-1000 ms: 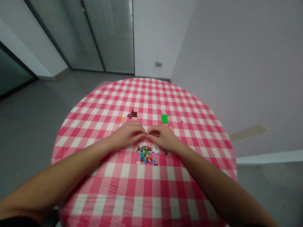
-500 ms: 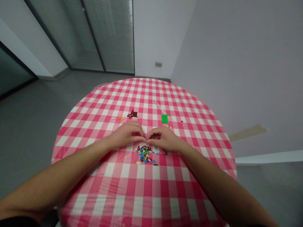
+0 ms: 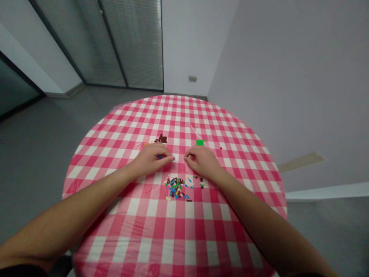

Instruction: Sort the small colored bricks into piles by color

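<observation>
My left hand (image 3: pixel 151 158) hovers over the middle of the table with its thumb and fingertips closed together. Bits of blue (image 3: pixel 160 156) show through the gap behind its thumb; whether they lie on the cloth or in the hand, I cannot tell. Across a small gap, my right hand (image 3: pixel 203 161) is closed in a pinch, and anything between its fingertips is too small to make out. Nearer me lies a loose pile of tiny toy building bricks (image 3: pixel 176 188) in blue, green, brown and white. A green plate (image 3: pixel 200 142) sits just beyond my right hand, partly covered by it.
Brown pieces (image 3: pixel 162 139) and a few yellow ones (image 3: pixel 146 142) lie beyond my left hand. A small red piece (image 3: pixel 221 148) rests at the right. The round table wears a red-and-white checked cloth (image 3: pixel 184 231). A wall (image 3: pixel 302 96) stands on the right.
My hands were touching at the fingertips above the pile; they have drawn apart and shifted away from me. The right one covers more of the green plate now.
</observation>
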Demonstrator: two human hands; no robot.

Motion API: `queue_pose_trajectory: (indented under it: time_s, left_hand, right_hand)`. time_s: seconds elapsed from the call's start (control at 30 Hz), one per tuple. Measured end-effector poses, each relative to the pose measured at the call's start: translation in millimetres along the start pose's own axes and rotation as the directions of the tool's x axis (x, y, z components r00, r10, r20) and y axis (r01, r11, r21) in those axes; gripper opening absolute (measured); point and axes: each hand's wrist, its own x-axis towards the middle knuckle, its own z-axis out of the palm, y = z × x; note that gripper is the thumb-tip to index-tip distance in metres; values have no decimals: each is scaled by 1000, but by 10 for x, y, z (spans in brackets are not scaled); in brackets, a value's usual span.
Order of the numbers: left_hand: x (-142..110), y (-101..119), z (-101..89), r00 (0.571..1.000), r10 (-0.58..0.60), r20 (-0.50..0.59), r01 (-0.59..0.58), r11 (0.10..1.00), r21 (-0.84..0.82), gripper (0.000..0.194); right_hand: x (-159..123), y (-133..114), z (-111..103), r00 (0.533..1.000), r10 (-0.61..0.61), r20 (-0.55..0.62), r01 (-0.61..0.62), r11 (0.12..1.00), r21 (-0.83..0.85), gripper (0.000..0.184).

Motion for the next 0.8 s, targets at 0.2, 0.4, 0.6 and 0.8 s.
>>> queue_pose_trajectory:
  time_s: [0.2, 0.4, 0.6, 0.8]
  left_hand:
    - [-14, -10, 26, 1000, 0, 22, 0, 1000, 4, 22]
    - [-2, 3, 5, 1000, -22, 11, 22, 1000, -7, 24]
    - [1, 0, 2, 999, -45, 9, 45, 999, -1, 25]
    - [-9, -16, 30, 999, -41, 2, 41, 999, -24, 25]
  right_hand:
    - [39, 69, -4, 998, 47, 45, -44, 997, -56, 14]
    - [-2, 57, -13, 999, -23, 41, 25, 999, -45, 21]
    - [-10, 14, 30, 992, -80, 97, 91, 989, -116, 26]
    - [50, -8, 87, 997, -27, 71, 39, 984, -172, 24]
